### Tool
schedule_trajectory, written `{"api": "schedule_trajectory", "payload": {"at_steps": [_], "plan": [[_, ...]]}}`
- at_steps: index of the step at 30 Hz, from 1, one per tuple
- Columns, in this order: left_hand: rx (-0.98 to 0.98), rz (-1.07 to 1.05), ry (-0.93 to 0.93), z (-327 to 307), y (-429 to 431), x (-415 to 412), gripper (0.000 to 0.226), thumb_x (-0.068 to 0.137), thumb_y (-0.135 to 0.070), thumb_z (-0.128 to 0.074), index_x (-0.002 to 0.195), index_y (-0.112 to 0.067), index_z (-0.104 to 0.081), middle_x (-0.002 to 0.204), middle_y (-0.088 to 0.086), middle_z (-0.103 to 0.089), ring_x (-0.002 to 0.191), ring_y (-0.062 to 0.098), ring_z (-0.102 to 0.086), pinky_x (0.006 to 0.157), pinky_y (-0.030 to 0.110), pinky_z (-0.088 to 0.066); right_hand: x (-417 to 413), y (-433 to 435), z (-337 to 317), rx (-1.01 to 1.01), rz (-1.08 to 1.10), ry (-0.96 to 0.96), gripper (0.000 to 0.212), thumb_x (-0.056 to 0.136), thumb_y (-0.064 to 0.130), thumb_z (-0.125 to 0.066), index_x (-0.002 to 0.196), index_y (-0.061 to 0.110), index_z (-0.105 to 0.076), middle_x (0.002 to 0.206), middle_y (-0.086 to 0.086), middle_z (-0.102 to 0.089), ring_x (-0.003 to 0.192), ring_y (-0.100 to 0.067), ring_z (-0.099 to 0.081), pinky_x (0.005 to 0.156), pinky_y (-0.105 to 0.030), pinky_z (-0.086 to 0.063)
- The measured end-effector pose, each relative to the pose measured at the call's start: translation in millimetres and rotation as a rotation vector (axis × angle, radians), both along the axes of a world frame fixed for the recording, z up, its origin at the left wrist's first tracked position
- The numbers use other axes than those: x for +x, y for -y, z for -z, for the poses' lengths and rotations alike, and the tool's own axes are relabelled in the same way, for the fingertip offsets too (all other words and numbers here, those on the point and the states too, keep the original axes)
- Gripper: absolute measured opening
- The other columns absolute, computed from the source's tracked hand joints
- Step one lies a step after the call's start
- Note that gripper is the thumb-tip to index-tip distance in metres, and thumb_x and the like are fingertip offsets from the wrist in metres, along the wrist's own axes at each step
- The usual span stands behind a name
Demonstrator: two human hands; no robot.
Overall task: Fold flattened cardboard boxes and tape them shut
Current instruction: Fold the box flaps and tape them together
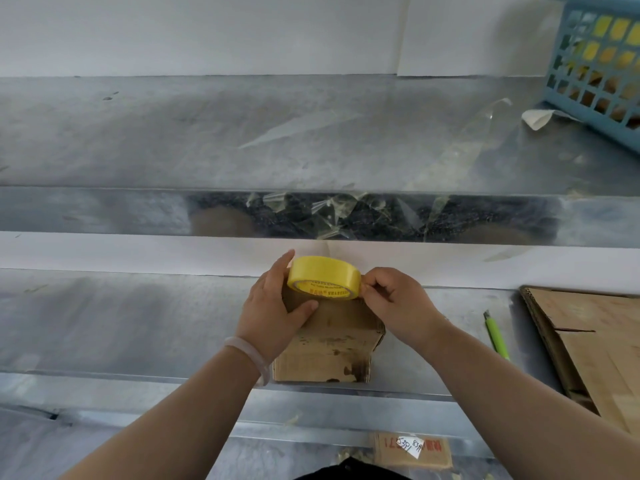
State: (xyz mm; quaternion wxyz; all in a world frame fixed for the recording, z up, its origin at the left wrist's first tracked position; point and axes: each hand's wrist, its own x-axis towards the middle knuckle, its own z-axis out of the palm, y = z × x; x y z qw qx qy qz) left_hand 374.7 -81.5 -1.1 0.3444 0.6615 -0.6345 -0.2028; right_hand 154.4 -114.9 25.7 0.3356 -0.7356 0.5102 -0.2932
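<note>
A small folded cardboard box (332,344) stands on the lower metal shelf (121,323) near its front edge. A yellow tape roll (323,277) sits on the box's far top edge. My left hand (273,313) grips the roll's left side, with its thumb across the box top. At the roll's right edge my right hand (394,303) pinches something with thumb and forefinger, seemingly the tape's loose end. A pale bangle circles my left wrist.
Flattened cardboard sheets (588,351) lie stacked at the right of the shelf, a green utility knife (496,336) beside them. Clear tape scraps (332,213) hang from the upper metal shelf. A blue plastic basket (602,60) stands at top right. Another cardboard piece (412,448) lies below.
</note>
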Motion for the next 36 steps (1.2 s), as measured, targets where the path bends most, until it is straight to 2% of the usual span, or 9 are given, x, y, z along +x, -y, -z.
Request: {"api": "schedule_trajectory", "payload": {"at_steps": [3,6,10,18,21,24,26,30,36], "plan": [[0.005,0.013,-0.039,-4.2,3.2,-2.5,0.051,0.086,-0.031,-0.067,0.131,-0.036,-0.044,0.12,-0.009,-0.054,0.113,0.015,-0.049,0.097,0.038,-0.045,-1.4,1.8,2.0,0.052,0.005,0.015,0.016,0.093,0.013,-0.058,0.077,0.014,-0.06,0.068,0.008,-0.052,0.06,-0.003,-0.043,0.054,-0.015,-0.034],[0.004,-0.015,-0.004,-10.8,4.8,-8.5,0.029,0.092,-0.025,-0.059,0.12,-0.024,-0.052,0.108,-0.007,-0.053,0.109,0.019,-0.051,0.094,0.038,-0.044,-1.1,1.6,3.9,0.077,0.009,0.034,0.017,0.093,0.016,-0.058,0.076,0.015,-0.06,0.069,0.007,-0.054,0.06,-0.003,-0.043,0.054,-0.015,-0.035],[0.016,-0.049,0.027,-12.1,5.5,-9.8,0.033,0.095,-0.031,-0.051,0.123,-0.013,-0.051,0.114,0.004,-0.056,0.109,0.024,-0.049,0.093,0.042,-0.042,0.7,4.1,-2.3,0.079,0.034,0.077,0.017,0.093,0.018,-0.059,0.077,0.014,-0.064,0.076,0.0,-0.063,0.062,-0.005,-0.048,0.057,-0.017,-0.038],[0.028,-0.071,0.162,-11.7,-1.5,-6.3,0.052,0.086,-0.045,-0.037,0.123,-0.01,-0.05,0.119,0.005,-0.056,0.113,0.024,-0.049,0.092,0.039,-0.042,-2.4,4.9,-6.0,-0.013,-0.014,-0.066,0.013,0.089,0.019,-0.064,0.076,0.017,-0.067,0.082,0.007,-0.066,0.083,-0.008,-0.061,0.075,-0.029,-0.05],[0.008,-0.066,0.164,-10.4,0.1,-9.8,0.041,0.091,-0.037,-0.044,0.121,-0.009,-0.05,0.116,0.005,-0.055,0.11,0.023,-0.048,0.089,0.038,-0.043,-2.4,5.3,-2.0,0.023,0.021,-0.063,0.015,0.089,0.022,-0.064,0.075,0.019,-0.068,0.079,0.008,-0.066,0.081,-0.007,-0.061,0.073,-0.028,-0.05],[0.036,-0.051,0.142,-8.0,2.9,-9.4,0.02,0.095,-0.024,-0.05,0.112,-0.013,-0.049,0.101,0.002,-0.054,0.095,0.022,-0.051,0.076,0.036,-0.044,-4.9,7.1,4.4,0.079,0.071,-0.041,0.02,0.088,0.024,-0.066,0.068,0.025,-0.065,0.069,0.011,-0.062,0.068,0.0,-0.056,0.057,-0.012,-0.041],[0.104,-0.026,0.123,-1.7,2.1,-6.4,0.012,0.096,-0.025,-0.048,0.105,-0.018,-0.046,0.094,0.001,-0.054,0.088,0.024,-0.053,0.071,0.036,-0.043,-6.7,6.3,10.4,0.119,0.068,-0.061,0.022,0.088,0.024,-0.066,0.067,0.026,-0.063,0.068,0.01,-0.062,0.064,-0.001,-0.054,0.054,-0.011,-0.039],[0.099,-0.011,0.06,10.8,-3.3,-4.8,0.022,0.097,-0.023,-0.049,0.117,-0.012,-0.048,0.099,0.002,-0.054,0.086,0.021,-0.051,0.072,0.03,-0.037,-5.9,4.0,17.7,0.118,0.05,-0.101,0.018,0.09,0.025,-0.063,0.072,0.026,-0.065,0.073,0.009,-0.063,0.069,-0.003,-0.055,0.058,-0.016,-0.04],[0.085,-0.001,0.056,11.8,1.7,-5.3,0.019,0.096,-0.019,-0.05,0.115,-0.015,-0.048,0.098,0.001,-0.054,0.085,0.018,-0.051,0.068,0.026,-0.037,-5.4,2.0,19.7,0.073,0.015,-0.147,0.016,0.093,0.023,-0.061,0.078,0.022,-0.066,0.073,0.015,-0.06,0.071,0.004,-0.053,0.057,-0.009,-0.036]]}}
